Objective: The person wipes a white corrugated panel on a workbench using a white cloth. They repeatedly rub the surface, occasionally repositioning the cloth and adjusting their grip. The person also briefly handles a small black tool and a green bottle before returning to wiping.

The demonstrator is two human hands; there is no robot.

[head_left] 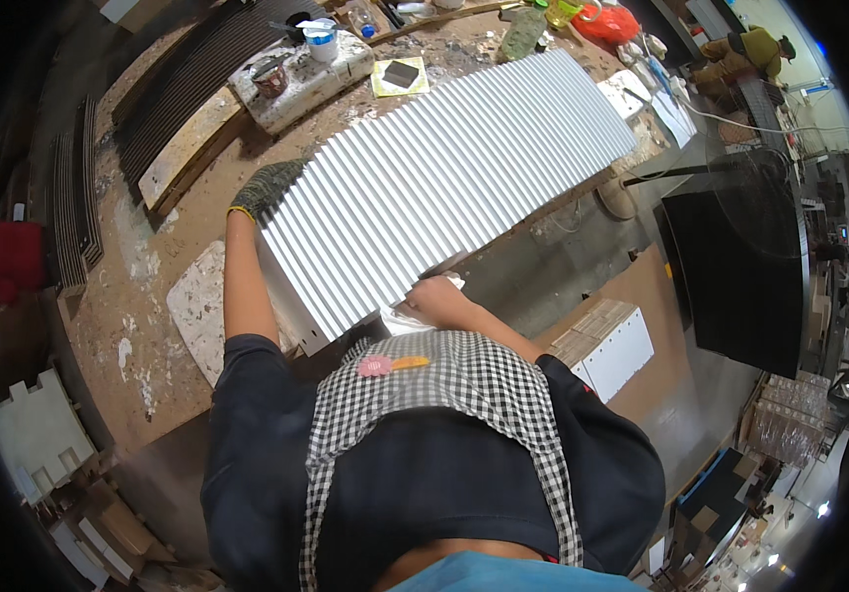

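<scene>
A long white ribbed panel (pixel 454 178) lies slantwise across the wooden workbench (pixel 138 296). My left hand (pixel 265 187), in a grey knit glove, rests on the panel's near left corner. At the panel's near edge, my bare right hand (pixel 436 298) presses a crumpled white cloth (pixel 403 318) against it. A checked apron covers my chest at the bottom of the view.
A paint-spattered white block (pixel 301 84) with small pots, a dark sanding block (pixel 401 73) on yellow paper, bottles and a red bag (pixel 610 24) sit at the bench's far end. Dark ribbed panels (pixel 188 79) are stacked left. A black panel (pixel 740 266) and boxes (pixel 607 345) stand right.
</scene>
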